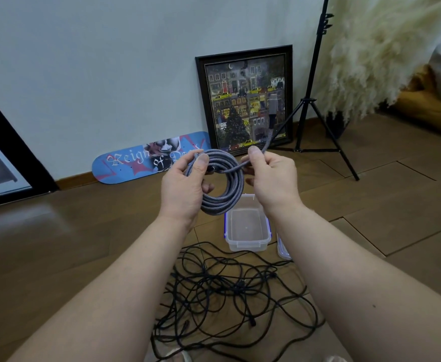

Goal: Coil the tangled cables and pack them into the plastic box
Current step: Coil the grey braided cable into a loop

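Wood floor (pixel 57 244), pale wall behind. Skateboard deck (pixel 146 158), framed picture (pixel 245 100), tripod (pixel 311 100) along wall; pampas grass (pixel 384 48) far rt. Clear plastic box (pixel 248 231) open on floor, lid (pixel 283 246) just beside. Black cable tangle (pixel 227 296) nearer, betw. forearms. Left hand (pixel 183 189) grips grey braided coil (pixel 222 186) above box; right hand (pixel 269 176) pinches its free end, plug (pixel 273 105) sticking up.
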{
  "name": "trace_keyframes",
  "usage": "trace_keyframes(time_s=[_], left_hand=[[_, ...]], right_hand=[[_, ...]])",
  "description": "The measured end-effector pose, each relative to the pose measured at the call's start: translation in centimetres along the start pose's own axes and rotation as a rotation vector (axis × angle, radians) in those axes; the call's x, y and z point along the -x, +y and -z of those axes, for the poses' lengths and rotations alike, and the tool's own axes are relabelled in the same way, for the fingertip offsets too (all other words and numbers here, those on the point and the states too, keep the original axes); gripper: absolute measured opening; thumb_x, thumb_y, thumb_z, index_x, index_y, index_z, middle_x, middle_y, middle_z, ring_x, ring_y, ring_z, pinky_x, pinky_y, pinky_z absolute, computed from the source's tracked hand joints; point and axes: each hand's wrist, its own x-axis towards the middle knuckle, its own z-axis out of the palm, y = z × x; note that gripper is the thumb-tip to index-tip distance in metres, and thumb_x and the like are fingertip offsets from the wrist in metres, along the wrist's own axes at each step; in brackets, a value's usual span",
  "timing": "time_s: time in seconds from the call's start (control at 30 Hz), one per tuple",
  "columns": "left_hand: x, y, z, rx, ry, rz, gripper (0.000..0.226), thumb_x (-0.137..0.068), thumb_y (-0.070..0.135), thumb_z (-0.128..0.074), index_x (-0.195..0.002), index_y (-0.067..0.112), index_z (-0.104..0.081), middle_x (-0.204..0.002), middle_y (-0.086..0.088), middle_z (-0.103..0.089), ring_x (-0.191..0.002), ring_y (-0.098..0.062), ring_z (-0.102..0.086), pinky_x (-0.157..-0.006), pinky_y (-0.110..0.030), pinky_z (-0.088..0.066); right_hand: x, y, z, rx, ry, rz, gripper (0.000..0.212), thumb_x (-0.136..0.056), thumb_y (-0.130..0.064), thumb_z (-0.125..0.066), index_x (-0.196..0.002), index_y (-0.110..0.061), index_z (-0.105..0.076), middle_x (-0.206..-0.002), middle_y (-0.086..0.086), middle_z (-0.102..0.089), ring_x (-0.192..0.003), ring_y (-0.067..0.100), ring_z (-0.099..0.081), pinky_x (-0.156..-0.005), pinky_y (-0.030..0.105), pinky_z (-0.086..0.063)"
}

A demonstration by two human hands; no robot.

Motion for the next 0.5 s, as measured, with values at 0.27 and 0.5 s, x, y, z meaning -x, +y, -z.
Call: trace_keyframes(time_s=[0.27,0.5], left_hand=[[0.74,-0.24,-0.26,0.005,-0.155,0.109,0.011,-0.099,0.019,-0.054,-0.103,0.019,-0.065,-0.073,0.005,-0.063,-0.044,-0.007,-0.04,-0.058,-0.026,-0.052],[0.69,-0.56,-0.07,-0.032,-0.222,0.154,0.017,-0.099,0.021,-0.052,-0.11,0.015,-0.065,-0.077,-0.002,-0.06,-0.049,-0.009,-0.044,-0.061,-0.029,-0.048]], right_hand=[[0.6,-0.08,-1.0,-0.421,-0.094,-0.362,0.04,-0.104,-0.041,-0.037,-0.09,-0.021,-0.068,-0.089,0.013,-0.071,-0.088,0.03,-0.067,-0.084,0.048,-0.054],[0.76,0.78,-0.63,-0.3,-0.096,-0.273,0.044,-0.104,-0.039,-0.037,-0.085,-0.015,-0.069,-0.086,0.012,-0.072,-0.081,0.027,-0.066,-0.069,0.037,-0.051]])
